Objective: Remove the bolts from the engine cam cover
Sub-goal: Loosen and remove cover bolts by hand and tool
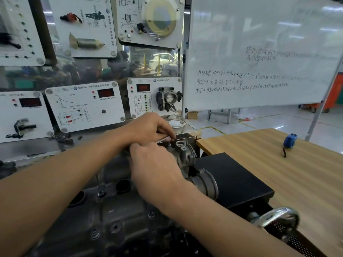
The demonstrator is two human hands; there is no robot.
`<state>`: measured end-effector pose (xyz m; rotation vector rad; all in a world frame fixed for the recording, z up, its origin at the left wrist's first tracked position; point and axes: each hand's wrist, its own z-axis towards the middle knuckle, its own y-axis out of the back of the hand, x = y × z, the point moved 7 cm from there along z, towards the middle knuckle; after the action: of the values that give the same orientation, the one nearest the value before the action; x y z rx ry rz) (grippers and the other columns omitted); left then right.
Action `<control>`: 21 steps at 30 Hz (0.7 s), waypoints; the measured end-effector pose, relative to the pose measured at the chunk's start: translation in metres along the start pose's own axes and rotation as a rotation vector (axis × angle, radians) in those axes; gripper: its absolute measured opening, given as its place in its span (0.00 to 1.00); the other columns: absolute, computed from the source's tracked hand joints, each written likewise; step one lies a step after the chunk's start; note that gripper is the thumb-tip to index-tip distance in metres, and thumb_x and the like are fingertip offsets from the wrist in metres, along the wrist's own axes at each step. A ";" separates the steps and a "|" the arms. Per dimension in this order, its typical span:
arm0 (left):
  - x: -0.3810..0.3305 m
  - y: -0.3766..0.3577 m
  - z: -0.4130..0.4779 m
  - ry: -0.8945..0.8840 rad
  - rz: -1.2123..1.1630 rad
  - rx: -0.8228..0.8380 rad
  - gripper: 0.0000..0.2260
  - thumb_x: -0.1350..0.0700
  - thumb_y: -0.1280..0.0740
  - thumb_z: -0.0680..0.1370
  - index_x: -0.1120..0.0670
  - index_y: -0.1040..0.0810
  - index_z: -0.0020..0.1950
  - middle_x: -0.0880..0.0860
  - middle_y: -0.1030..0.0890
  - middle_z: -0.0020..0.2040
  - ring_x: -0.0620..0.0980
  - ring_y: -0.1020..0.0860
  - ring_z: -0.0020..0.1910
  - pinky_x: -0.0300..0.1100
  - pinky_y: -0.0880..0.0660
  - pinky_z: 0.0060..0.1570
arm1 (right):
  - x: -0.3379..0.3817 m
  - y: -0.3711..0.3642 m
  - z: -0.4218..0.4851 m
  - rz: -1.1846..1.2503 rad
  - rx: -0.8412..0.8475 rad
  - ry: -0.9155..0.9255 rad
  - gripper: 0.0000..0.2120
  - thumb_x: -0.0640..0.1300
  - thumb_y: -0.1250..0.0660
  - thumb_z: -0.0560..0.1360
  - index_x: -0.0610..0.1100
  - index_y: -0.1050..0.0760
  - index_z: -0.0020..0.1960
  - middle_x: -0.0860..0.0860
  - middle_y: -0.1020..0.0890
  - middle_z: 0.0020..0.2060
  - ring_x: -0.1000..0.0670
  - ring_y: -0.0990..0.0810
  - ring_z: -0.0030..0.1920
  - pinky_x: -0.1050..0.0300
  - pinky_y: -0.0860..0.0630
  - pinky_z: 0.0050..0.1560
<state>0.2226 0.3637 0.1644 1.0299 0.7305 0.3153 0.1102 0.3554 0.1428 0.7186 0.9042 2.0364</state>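
One tool (pixel 164 139) pinched by left hand (pixel 148 127), right hand (pixel 155 164) beside.

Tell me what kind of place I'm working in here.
Probably an automotive training workshop: display panels carrying car parts and digital readouts, such as the throttle body panel, a handwritten whiteboard, and a bare engine being worked on.

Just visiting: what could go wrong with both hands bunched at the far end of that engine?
The slim silver tool gripped by the left hand might slip, knocking knuckles on the grey cast-metal housing beside it. The right hand hides the work spot, so anything freed there could drop unseen into a round open hole in the dark grey engine cam cover.
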 end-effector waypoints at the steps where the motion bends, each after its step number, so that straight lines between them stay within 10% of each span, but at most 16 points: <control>1: 0.000 0.000 0.002 0.004 -0.001 0.003 0.09 0.64 0.27 0.74 0.52 0.14 0.50 0.46 0.14 0.43 0.35 0.17 0.43 0.28 0.24 0.48 | -0.002 0.000 0.000 0.001 -0.008 -0.004 0.04 0.39 0.38 0.80 0.40 0.26 0.52 0.43 0.22 0.44 0.49 0.41 0.32 0.57 0.50 0.26; 21: 0.009 -0.002 0.004 0.032 -0.100 0.049 0.09 0.62 0.26 0.74 0.47 0.15 0.45 0.46 0.14 0.39 0.41 0.15 0.42 0.34 0.21 0.49 | -0.008 -0.016 0.000 0.048 -0.117 -0.026 0.04 0.37 0.31 0.74 0.42 0.23 0.48 0.46 0.20 0.41 0.43 0.23 0.41 0.55 0.38 0.34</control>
<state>0.2320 0.3648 0.1600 1.0331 0.8190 0.2288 0.1208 0.3561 0.1291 0.7068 0.7532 2.0988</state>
